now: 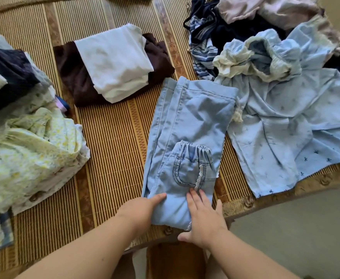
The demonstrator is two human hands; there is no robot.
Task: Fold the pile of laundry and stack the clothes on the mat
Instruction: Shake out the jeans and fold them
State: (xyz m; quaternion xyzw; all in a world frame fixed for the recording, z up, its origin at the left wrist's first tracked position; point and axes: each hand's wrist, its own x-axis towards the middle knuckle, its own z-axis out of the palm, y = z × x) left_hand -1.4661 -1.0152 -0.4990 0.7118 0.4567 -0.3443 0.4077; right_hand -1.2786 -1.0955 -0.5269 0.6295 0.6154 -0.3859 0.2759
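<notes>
Light blue denim trousers [187, 137] lie folded lengthwise on the woven mat [112, 150], their near end at the mat's front edge. My left hand [143, 208] grips the near left edge of the trousers, thumb on top and fingers tucked under the cloth. My right hand [203, 216] lies flat with straight fingers on the near right part, just below the pocket. A folded white garment [114, 61] sits on a folded brown one [72, 77] behind them. The unfolded pile [265, 43] fills the far right.
A pale blue printed garment [289, 133] is spread out right of the trousers. At the left lies a heap of yellow-flowered cloth [28, 156] with dark and white pieces [6, 77] on top. Bare floor [298, 228] begins past the mat's right front edge.
</notes>
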